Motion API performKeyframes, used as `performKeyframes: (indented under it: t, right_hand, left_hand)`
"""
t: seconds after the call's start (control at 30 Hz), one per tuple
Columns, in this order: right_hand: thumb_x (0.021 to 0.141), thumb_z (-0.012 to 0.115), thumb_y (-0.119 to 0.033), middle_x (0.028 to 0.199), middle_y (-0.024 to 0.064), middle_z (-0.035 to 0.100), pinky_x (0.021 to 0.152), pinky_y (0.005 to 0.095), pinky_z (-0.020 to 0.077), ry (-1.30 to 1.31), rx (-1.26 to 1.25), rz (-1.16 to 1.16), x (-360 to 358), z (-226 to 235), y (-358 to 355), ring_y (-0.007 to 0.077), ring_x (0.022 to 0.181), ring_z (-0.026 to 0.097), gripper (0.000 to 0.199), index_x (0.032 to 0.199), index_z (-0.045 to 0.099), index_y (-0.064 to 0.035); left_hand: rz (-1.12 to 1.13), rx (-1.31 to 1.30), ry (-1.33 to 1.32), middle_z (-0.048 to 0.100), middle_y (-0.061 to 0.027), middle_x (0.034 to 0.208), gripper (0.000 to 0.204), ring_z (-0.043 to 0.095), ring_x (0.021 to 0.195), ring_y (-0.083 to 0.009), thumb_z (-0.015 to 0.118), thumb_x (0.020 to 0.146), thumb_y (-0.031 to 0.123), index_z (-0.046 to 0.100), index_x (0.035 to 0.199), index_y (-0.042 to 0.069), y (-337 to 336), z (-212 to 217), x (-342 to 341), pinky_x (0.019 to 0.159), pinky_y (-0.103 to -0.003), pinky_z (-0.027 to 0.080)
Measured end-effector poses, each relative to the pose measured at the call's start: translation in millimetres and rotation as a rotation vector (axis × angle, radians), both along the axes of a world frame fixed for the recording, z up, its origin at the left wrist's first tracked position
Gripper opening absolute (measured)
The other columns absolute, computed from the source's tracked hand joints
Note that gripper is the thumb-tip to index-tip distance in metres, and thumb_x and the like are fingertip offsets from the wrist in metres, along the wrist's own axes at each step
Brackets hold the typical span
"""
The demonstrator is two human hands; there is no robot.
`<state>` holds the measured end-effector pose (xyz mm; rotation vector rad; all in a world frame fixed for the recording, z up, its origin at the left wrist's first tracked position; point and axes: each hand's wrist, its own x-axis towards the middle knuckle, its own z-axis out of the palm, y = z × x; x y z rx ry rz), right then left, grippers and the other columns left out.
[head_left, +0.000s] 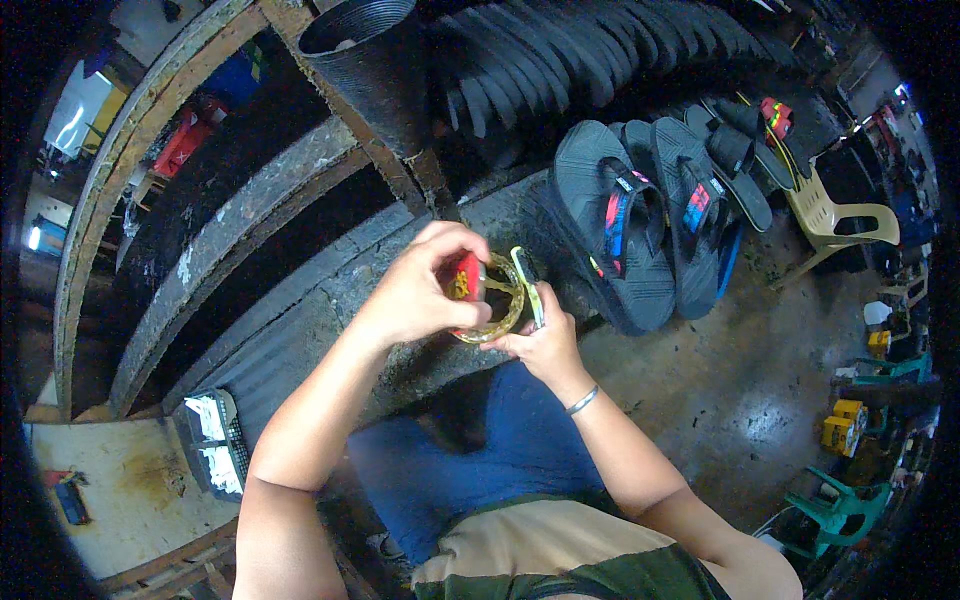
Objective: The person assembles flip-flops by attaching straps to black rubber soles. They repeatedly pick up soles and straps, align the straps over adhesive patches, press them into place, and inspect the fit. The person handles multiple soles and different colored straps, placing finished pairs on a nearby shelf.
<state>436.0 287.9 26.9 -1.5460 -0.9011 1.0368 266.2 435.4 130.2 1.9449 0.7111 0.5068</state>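
My left hand [430, 285] is closed around a small red, grey-edged piece [474, 277] with yellow marks, held over a round tub [511, 318] whose rim is crusted with a yellowish coating. I cannot make out exactly what the red piece is. My right hand [545, 340] pinches a narrow dark strip with a pale yellow-green edge [528, 285] upright against the tub's right side. A silver bracelet sits on my right wrist. The tub is above my lap, partly hidden by my left fingers.
Large black flip-flops [615, 230] with colourful straps stand just right of my hands. Behind them runs a long row of black soles [600, 60]. A dark ribbed bucket [372, 75] is at the upper left, near a wooden frame [240, 180]. A beige chair [835, 220] stands at right.
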Motion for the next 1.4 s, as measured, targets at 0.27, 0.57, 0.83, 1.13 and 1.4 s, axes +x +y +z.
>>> performKeyframes:
  t: [0.27, 0.57, 0.83, 1.13, 1.4]
  right_hand:
    - [0.057, 0.104, -0.026, 0.124, 0.0171, 0.071, 0.095, 0.0367, 0.0576, -0.152, 0.093, -0.018, -6.0, -6.0, 2.1, 0.0219, 0.112, 0.07, 0.1, 0.137, 0.049, 0.0001]
    - [0.06, 0.098, 0.0, 0.135, 0.0134, 0.064, 0.104, 0.0337, 0.053, -0.224, 0.328, 0.078, -2.6, -17.3, 8.8, 0.018, 0.126, 0.062, 0.1, 0.145, 0.046, 0.0024]
    - [0.063, 0.092, 0.011, 0.146, 0.0144, 0.054, 0.105, 0.0397, 0.057, 0.085, 0.454, -0.081, -16.2, -31.1, 8.5, 0.0254, 0.132, 0.059, 0.105, 0.151, 0.037, 0.0014]
    - [0.069, 0.091, 0.008, 0.137, 0.0115, 0.057, 0.102, 0.0372, 0.0579, -0.039, 0.446, -0.074, -11.0, -21.8, 10.0, 0.0214, 0.126, 0.06, 0.088, 0.141, 0.042, -0.0003]
    - [0.064, 0.097, -0.006, 0.144, 0.0114, 0.054, 0.076, 0.0274, 0.0604, 0.024, 0.228, -0.068, -2.6, -15.7, -3.1, 0.0148, 0.1, 0.069, 0.109, 0.156, 0.038, -0.0028]
  left_hand:
    - [0.743, -0.725, -1.132, 0.061, -0.0038, 0.119, 0.061, 0.065, 0.115, -0.0418, 0.078, 0.086, 0.025, 0.043, 0.136, 0.025, -54.5, -85.6, -48.1, 0.09, -0.071, 0.057]
    - [0.604, -0.231, -0.97, 0.045, -0.0167, 0.155, 0.068, 0.052, 0.137, -0.0496, 0.089, 0.079, 0.024, 0.05, 0.134, 0.023, -34.1, -34.7, -217.5, 0.104, -0.057, 0.054]
    - [0.35, -0.473, -0.59, 0.055, -0.0084, 0.142, 0.092, 0.057, 0.13, -0.0274, 0.095, 0.062, 0.004, 0.05, 0.142, 0.009, -22.2, -54.8, -153.4, 0.101, -0.043, 0.054]
    - [0.092, -0.405, -0.229, 0.074, -0.0083, 0.113, 0.051, 0.068, 0.101, -0.0155, 0.072, 0.099, 0.025, 0.061, 0.144, 0.003, 51.3, -78.6, -21.0, 0.096, -0.033, 0.052]
    - [0.444, -0.157, -0.281, 0.077, -0.0059, 0.114, 0.037, 0.067, 0.11, -0.016, 0.057, 0.108, 0.03, 0.075, 0.121, 0.0, 16.4, -94.2, -4.8, 0.102, -0.032, 0.049]
